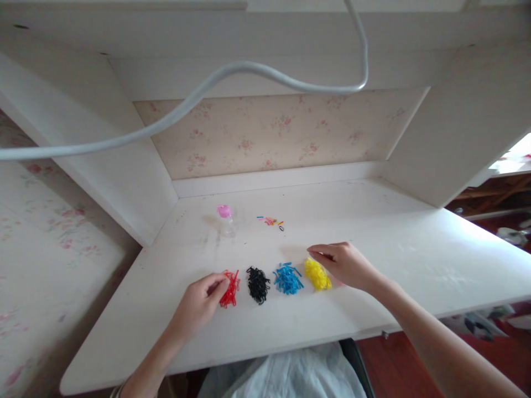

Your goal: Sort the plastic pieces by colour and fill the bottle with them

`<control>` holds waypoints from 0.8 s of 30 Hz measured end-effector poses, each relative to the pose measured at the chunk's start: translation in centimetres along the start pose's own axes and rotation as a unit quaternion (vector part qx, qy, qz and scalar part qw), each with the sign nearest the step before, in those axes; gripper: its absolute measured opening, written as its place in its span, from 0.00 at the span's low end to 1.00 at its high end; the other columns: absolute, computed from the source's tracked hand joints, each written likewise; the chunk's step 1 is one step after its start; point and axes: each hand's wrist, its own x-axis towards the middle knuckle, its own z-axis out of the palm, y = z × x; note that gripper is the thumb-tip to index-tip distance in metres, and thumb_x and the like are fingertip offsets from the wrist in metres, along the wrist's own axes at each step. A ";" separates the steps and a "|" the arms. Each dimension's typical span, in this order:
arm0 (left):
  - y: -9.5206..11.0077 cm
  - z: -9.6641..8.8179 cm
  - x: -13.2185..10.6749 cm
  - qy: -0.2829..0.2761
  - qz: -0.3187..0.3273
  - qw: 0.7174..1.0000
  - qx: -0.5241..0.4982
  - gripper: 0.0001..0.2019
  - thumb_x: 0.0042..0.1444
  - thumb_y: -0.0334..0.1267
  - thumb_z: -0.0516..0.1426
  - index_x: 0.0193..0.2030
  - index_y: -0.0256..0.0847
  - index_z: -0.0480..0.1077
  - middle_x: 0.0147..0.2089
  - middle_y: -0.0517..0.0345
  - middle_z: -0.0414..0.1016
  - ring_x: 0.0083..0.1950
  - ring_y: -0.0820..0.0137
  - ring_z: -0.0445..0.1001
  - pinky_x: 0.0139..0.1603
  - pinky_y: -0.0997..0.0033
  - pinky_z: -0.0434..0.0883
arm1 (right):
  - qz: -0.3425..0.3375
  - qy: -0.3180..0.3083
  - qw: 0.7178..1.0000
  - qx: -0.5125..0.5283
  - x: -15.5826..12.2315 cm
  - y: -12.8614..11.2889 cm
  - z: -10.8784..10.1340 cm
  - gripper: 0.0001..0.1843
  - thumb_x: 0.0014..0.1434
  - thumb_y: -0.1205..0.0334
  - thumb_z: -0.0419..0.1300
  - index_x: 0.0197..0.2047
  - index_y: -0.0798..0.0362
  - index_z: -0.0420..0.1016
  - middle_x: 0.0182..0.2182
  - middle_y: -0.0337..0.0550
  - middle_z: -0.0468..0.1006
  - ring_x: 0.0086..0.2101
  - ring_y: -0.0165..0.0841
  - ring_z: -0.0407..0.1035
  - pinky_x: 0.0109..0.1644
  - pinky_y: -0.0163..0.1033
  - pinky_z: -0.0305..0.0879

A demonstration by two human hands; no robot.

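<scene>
Small loop-shaped rubber bands lie sorted by colour in a row on the white desk. My left hand (203,298) is closed in a pinch at the left edge of the red rubber bands (230,290); whatever is between the fingertips is hidden. To the right come the black rubber bands (258,285), the blue rubber bands (287,278) and the yellow rubber bands (317,275). Over the yellow pile, my right hand (342,262) is also closed, thumb and fingers together, with any held thing too small to make out. Something pink shows partly beneath it.
Farther back lie several mixed-colour rubber bands (271,221). Left of them is a small clear bottle (228,226) with a pink heart-like top (224,211). A white cable (249,67) crosses high in front. Side panels (468,121) bound the white desk (373,215).
</scene>
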 end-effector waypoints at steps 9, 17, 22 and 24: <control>5.4 5.3 12.4 -0.016 0.119 0.965 0.234 0.10 0.58 0.36 0.51 0.43 0.41 0.73 0.41 0.54 0.76 0.42 0.68 0.74 0.46 0.72 0.68 | 0.260 0.226 0.912 0.222 -6.4 9.0 2.1 0.24 0.51 0.45 0.59 0.43 0.53 0.79 0.41 0.46 0.80 0.41 0.39 0.72 0.41 0.38 0.66; 4.8 8.1 20.0 0.028 0.045 0.941 0.333 0.15 0.62 0.31 0.47 0.53 0.33 0.65 0.53 0.39 0.63 0.46 0.62 0.74 0.47 0.64 0.68 | 0.262 0.183 0.917 0.237 -6.3 8.0 1.8 0.22 0.52 0.47 0.58 0.43 0.53 0.79 0.39 0.46 0.80 0.39 0.39 0.72 0.39 0.38 0.66; 4.3 7.9 21.4 0.025 0.021 0.927 0.375 0.14 0.62 0.39 0.53 0.52 0.35 0.65 0.53 0.48 0.67 0.47 0.64 0.71 0.46 0.59 0.71 | 0.260 0.186 0.918 0.236 -6.4 8.2 1.8 0.21 0.52 0.48 0.58 0.43 0.53 0.79 0.37 0.44 0.80 0.38 0.38 0.72 0.38 0.37 0.66; 4.2 7.7 21.6 0.025 0.016 0.923 0.385 0.15 0.61 0.40 0.54 0.52 0.36 0.65 0.52 0.50 0.68 0.47 0.65 0.71 0.46 0.58 0.71 | 0.260 0.183 0.917 0.240 -6.4 8.3 1.9 0.22 0.52 0.47 0.58 0.43 0.53 0.79 0.38 0.44 0.80 0.38 0.37 0.72 0.39 0.37 0.65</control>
